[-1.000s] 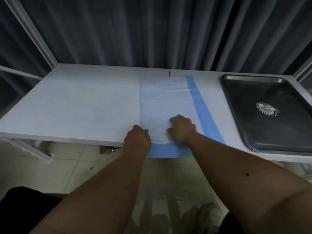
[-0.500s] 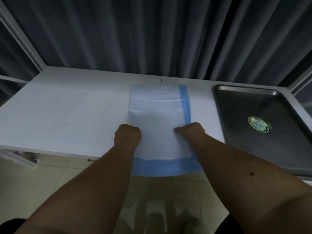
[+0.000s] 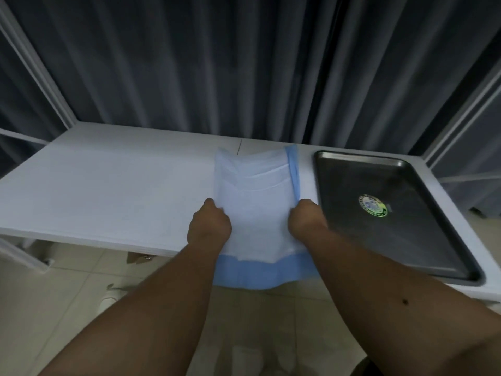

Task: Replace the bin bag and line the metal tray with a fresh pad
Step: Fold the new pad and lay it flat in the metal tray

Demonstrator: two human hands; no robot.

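Blue-edged and white, the pad lies partly raised over the desk, its near border hanging off the front edge. The left hand and right hand seem to pinch its sides; the metal tray sits just right.

Bare table left of pad (tray blocks right).
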